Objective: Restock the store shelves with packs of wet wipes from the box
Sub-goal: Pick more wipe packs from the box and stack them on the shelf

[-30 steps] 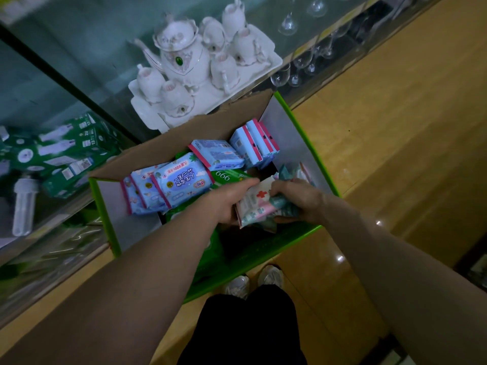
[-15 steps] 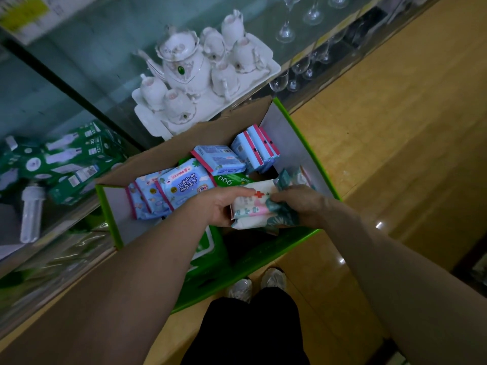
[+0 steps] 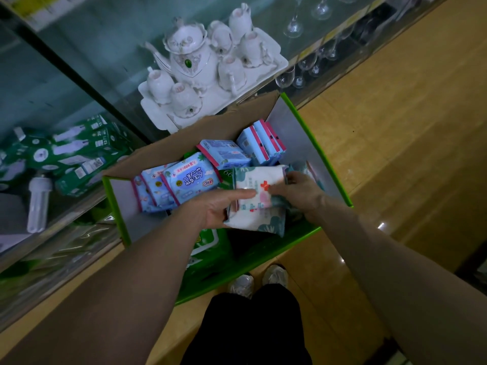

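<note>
A green-edged cardboard box stands open on the floor below me, with several blue wet wipe packs lying in its far half. Over the box's near right part, both hands hold a small stack of white and teal wipe packs with a red cross. My left hand grips the stack from the left, thumb on top. My right hand grips its right end, fingers curled over the top pack.
A glass shelf unit runs behind the box, holding a white porcelain tea set, wine glasses, green bulb boxes and a loose lamp. Tan tiled floor lies to the right. My shoes stand just before the box.
The white and teal packs have risen out of the box's near right corner. Both hands came up with them and the stack now shows its printed face.
</note>
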### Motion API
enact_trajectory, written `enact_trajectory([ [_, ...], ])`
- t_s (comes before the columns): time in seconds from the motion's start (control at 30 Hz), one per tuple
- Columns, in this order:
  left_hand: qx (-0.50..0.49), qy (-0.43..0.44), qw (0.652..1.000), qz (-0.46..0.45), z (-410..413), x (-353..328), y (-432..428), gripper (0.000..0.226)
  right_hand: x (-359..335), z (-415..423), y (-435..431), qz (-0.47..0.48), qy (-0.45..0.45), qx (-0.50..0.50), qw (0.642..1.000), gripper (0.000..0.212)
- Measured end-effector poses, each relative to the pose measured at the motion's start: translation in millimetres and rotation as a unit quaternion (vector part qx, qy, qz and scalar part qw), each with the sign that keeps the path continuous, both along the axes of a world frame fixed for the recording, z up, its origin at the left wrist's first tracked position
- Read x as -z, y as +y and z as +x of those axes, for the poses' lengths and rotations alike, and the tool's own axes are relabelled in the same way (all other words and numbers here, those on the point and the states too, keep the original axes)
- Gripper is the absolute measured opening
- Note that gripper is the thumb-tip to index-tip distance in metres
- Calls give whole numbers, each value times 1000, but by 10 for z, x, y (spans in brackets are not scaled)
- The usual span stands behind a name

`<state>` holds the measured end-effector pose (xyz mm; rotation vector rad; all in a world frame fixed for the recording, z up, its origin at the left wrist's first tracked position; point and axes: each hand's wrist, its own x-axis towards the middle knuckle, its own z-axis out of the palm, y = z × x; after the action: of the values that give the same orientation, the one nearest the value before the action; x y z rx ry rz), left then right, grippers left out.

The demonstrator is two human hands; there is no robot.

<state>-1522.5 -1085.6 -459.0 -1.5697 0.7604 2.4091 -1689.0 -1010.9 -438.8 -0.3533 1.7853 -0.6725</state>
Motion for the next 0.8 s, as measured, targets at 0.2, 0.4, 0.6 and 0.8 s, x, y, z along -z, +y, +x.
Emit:
enact_trajectory([
  [0.2, -4, -19, 1000, -6, 160, 20, -4, 22, -201, -292, -190, -69, 94, 11, 993, 33],
  [0.4, 23, -63, 997, -49, 28, -61, -30, 16, -402, -97, -272, -64, 197, -366, 907, 27],
  [0.6, -12, 8, 1000, -22, -134, -146, 34, 40, -265, 201, -287, -112, 253, -427, 861, 30],
  [0.8, -4, 35, 999, -33, -118, -171, 82, 22, -149, 132, -284, -138, 296, -380, 865, 35],
])
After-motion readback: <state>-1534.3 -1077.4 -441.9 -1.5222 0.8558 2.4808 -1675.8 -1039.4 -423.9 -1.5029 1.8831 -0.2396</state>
